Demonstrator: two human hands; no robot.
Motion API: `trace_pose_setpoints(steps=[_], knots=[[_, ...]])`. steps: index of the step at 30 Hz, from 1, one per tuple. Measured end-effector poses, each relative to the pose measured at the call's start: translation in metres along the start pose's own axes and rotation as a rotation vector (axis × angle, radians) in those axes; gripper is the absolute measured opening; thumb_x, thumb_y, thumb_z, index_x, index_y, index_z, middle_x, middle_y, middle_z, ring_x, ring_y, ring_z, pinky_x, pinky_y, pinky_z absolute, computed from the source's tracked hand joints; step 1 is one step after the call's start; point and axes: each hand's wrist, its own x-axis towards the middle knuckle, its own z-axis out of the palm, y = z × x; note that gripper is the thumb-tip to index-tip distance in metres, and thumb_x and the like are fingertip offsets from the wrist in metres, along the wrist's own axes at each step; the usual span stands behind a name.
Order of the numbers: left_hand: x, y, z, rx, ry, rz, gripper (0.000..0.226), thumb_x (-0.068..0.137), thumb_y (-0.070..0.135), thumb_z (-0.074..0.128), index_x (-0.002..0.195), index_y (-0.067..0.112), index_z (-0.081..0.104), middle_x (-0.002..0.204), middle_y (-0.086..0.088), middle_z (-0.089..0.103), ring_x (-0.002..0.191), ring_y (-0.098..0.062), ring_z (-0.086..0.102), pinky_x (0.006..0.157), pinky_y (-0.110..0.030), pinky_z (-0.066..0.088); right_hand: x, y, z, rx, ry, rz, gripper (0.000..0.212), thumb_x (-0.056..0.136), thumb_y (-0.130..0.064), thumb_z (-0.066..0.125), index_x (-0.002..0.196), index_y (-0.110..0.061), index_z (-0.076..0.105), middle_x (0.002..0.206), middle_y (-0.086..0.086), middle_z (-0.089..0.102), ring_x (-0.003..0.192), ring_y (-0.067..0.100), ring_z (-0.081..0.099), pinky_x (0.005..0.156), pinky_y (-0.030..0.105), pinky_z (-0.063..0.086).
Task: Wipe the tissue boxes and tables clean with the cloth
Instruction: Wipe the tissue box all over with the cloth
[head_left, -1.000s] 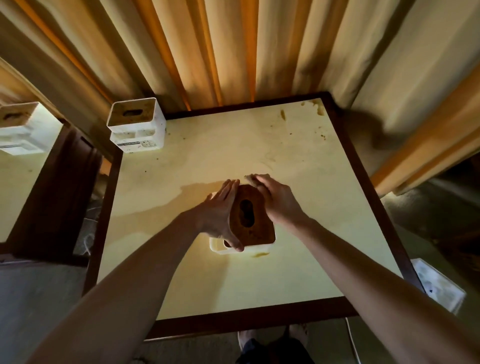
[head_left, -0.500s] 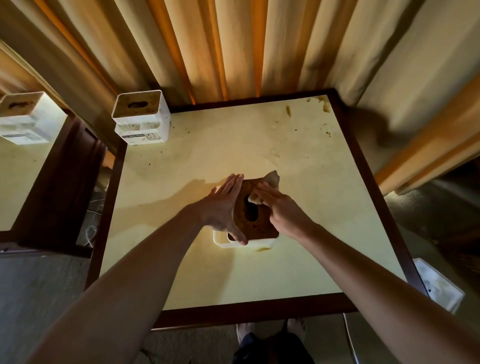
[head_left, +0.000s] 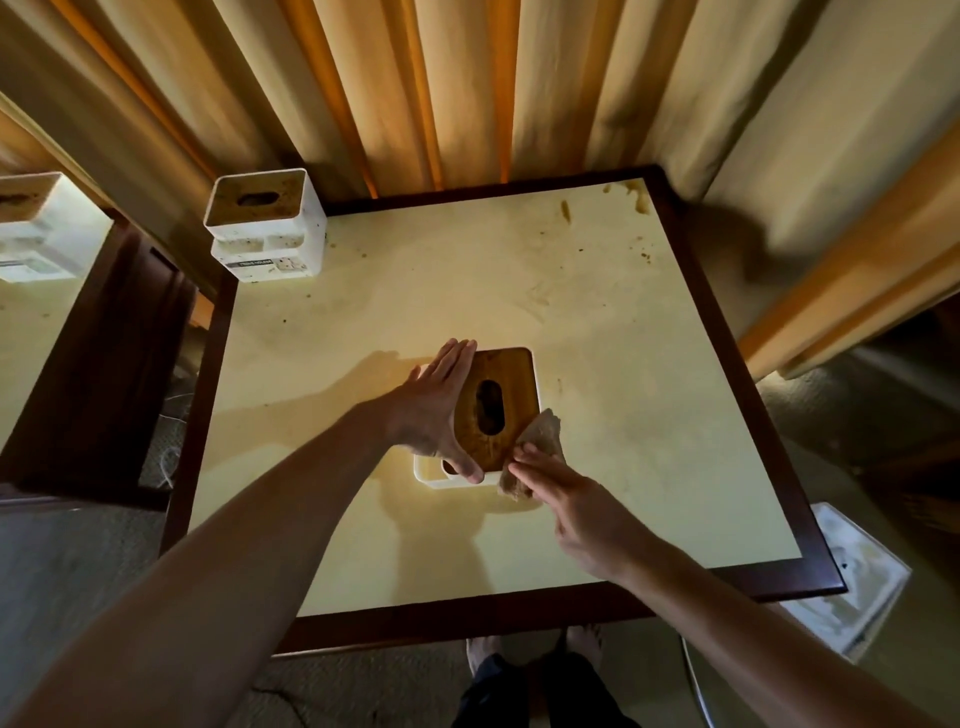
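The box (head_left: 498, 410) sits mid-table between both hands. The left hand (head_left: 436, 410), fingers straight, presses flat against its left side. The right hand (head_left: 566, 499) pinches the cloth (head_left: 540, 441) at the box's near right corner. The table (head_left: 597, 332) is stained; a second box (head_left: 265, 228) stands at its far left corner, curtains (head_left: 415, 88) behind.

Pleated curtains (head_left: 415, 93) behind; carpeted floor (head_left: 67, 561).

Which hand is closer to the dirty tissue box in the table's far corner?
Left. The left hand lies nearer the corner tissue box; the right hand, holding the cloth, is farther away.
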Motion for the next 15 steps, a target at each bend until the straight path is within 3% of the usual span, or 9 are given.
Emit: trace_pose_setpoints(steps=[4, 8, 15], knots=[[0.000, 0.000, 0.000, 0.012, 0.005, 0.022, 0.169, 0.044, 0.080, 0.082, 0.147, 0.023, -0.039, 0.157, 0.011, -0.039, 0.141, -0.006, -0.038, 0.124, -0.050, -0.004, 0.007, -0.004, 0.008, -0.079, 0.018, 0.010, 0.069, 0.095, 0.005, 0.043, 0.154, -0.015, 0.014, 0.162, -0.004, 0.006, 0.146, 0.003, -0.006, 0.116, 0.017, -0.002], [-0.001, 0.001, -0.002, 0.036, 0.001, 0.021, 0.168, 0.045, 0.079, 0.082, 0.147, 0.022, -0.039, 0.157, 0.010, -0.038, 0.142, -0.007, -0.038, 0.124, -0.050, -0.004, 0.022, -0.005, 0.002, -0.104, 0.032, 0.021, 0.068, 0.095, 0.005, 0.043, 0.154, -0.011, 0.012, 0.162, 0.001, 0.001, 0.144, 0.007, -0.012, 0.122, 0.026, 0.005], [-0.001, -0.003, -0.005, 0.067, -0.045, 0.050, 0.167, 0.046, 0.080, 0.081, 0.143, 0.025, -0.043, 0.154, 0.011, -0.044, 0.140, -0.009, -0.042, 0.123, -0.054, -0.004, 0.081, 0.006, -0.024, -0.211, 0.008, 0.053, 0.066, 0.094, 0.007, 0.041, 0.153, -0.003, 0.014, 0.163, 0.013, 0.003, 0.151, 0.024, -0.001, 0.123, 0.034, 0.004]])
